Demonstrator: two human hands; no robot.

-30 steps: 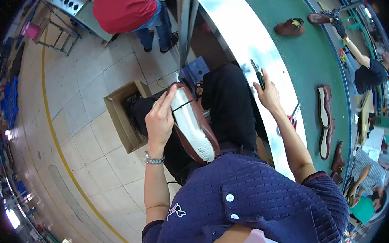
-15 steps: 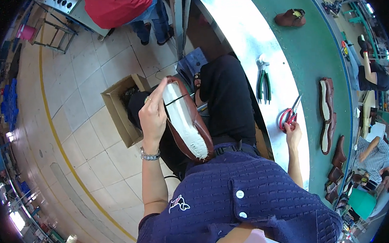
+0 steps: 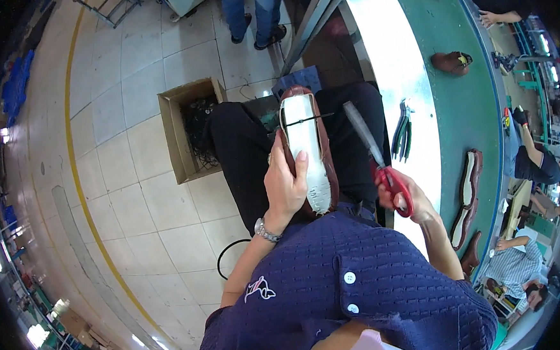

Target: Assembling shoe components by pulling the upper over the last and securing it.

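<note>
The black tie point(image 3: 302, 120) is round the upturned brown shoe point(image 3: 315, 157) over the lap point(image 3: 358, 141), tail jutting past its right edge, seemingly uncut; left hand point(image 3: 285, 187) grips shoe, right hand point(image 3: 411, 196) holds red scissors point(image 3: 382, 172), blades clear!

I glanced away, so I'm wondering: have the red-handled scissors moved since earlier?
Yes. The red-handled scissors have moved left, judged against the silvery worktop: earlier they lay on it; now their blades show over the dark trousers.
</note>
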